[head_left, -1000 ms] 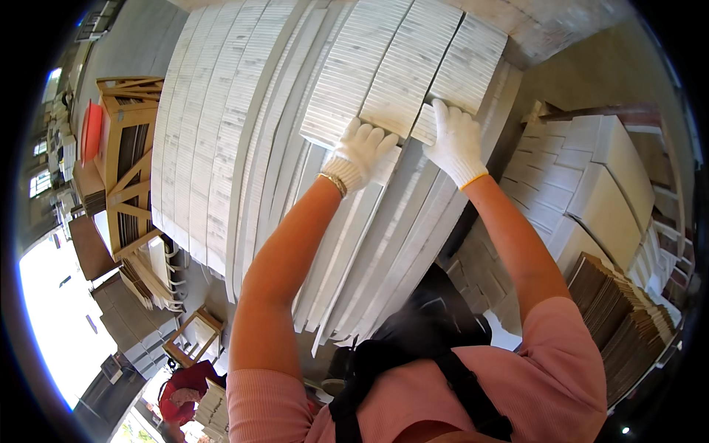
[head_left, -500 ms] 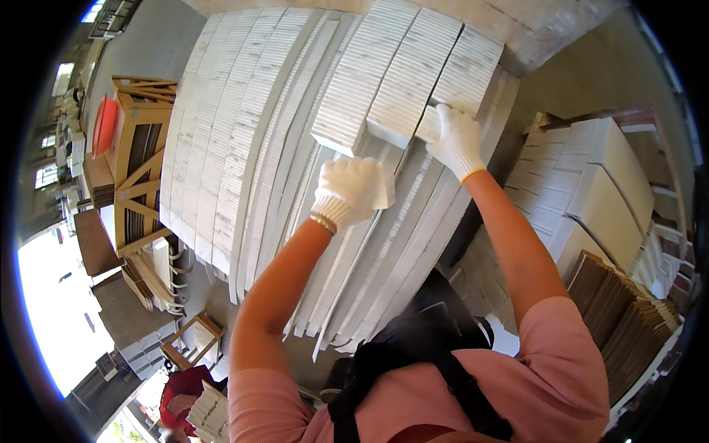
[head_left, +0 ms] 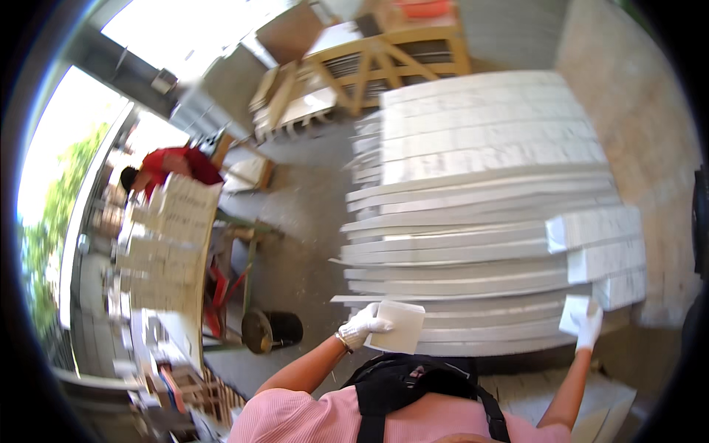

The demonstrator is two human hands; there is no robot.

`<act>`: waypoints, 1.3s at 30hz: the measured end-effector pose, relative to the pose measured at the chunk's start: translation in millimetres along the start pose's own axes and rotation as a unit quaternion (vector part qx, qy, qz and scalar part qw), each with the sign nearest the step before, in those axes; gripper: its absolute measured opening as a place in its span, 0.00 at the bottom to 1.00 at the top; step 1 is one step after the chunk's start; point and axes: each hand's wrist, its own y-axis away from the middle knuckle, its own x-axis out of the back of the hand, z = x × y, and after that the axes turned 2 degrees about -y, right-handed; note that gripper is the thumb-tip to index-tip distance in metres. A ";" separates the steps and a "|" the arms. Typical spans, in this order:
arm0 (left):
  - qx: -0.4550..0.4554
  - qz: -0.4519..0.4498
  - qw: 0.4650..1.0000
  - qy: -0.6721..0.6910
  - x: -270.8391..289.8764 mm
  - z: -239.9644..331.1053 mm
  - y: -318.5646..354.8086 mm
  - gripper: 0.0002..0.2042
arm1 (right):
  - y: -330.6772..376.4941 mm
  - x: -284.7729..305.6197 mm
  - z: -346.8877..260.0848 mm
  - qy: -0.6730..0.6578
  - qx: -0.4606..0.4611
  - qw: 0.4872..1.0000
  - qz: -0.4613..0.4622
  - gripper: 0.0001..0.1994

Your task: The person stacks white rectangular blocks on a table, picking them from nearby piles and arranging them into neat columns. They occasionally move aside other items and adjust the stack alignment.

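Note:
My left hand (head_left: 362, 326), in a white knit glove, grips a small stack of thin, square white tiles (head_left: 401, 328) in front of my chest, thumb on top. Out at the right, my gloved right hand (head_left: 590, 325) has its fingers on another white tile piece (head_left: 572, 313); the glove partly hides how it is held. That piece sits at the near end of rows of upright white tiles (head_left: 607, 258). Beneath them lie long, pale strips (head_left: 450, 255), side by side on a large pile.
A stone-coloured slab (head_left: 628, 125) stands behind the pile. To the left, a person in red (head_left: 173, 166) is by another stack of pale pieces (head_left: 173, 236). A black bucket (head_left: 284, 328) stands on the floor; a wooden crate (head_left: 384, 63) is at the far side.
The view has swung left, bringing the person in red and the bucket further in. My left hand has carried its tiles away from the rows, leftward. My right hand stays near the row's end.

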 end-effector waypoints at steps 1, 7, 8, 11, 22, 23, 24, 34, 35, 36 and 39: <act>0.003 0.025 0.997 0.068 21.8 -21.2 36.4 0.36 | 34.2 -1.1 -1.5 -0.063 -0.024 0.997 -0.025 0.33; -0.053 0.129 0.945 0.297 132.5 -146.4 216.9 0.33 | 254.5 -88.1 -63.3 -0.094 -0.082 0.983 -0.137 0.35; -0.064 0.113 0.932 0.339 151.3 -168.1 238.9 0.34 | 292.6 -112.8 -75.3 -0.108 -0.073 0.979 -0.157 0.34; -0.117 0.143 0.918 0.352 197.5 -218.2 301.0 0.31 | 378.8 -173.1 -86.2 -0.065 -0.048 0.965 -0.250 0.38; -0.236 0.369 0.705 0.558 150.1 -406.8 500.9 0.29 | 585.5 -364.1 -174.6 0.101 0.073 0.746 -0.654 0.33; -0.256 0.380 0.675 0.579 137.4 -417.8 513.3 0.30 | 598.5 -372.8 -174.8 0.116 0.083 0.728 -0.670 0.33; -0.261 0.389 0.655 0.593 123.2 -434.4 523.1 0.31 | 610.8 -376.4 -177.3 0.142 0.095 0.708 -0.685 0.33; -0.364 0.549 0.382 0.648 -2.5 -488.1 535.3 0.26 | 647.8 -391.8 -176.0 0.263 0.172 0.573 -0.757 0.30; -0.375 0.548 0.369 0.651 -9.9 -483.3 535.2 0.27 | 649.8 -388.4 -176.3 0.275 0.186 0.562 -0.758 0.29; -0.386 0.540 0.361 0.655 -15.2 -482.3 532.8 0.27 | 655.8 -387.2 -175.0 0.279 0.191 0.559 -0.757 0.29; -0.398 0.545 0.347 0.651 -24.9 -492.9 532.3 0.27 | 680.4 -388.2 -170.1 0.281 0.187 0.548 -0.766 0.29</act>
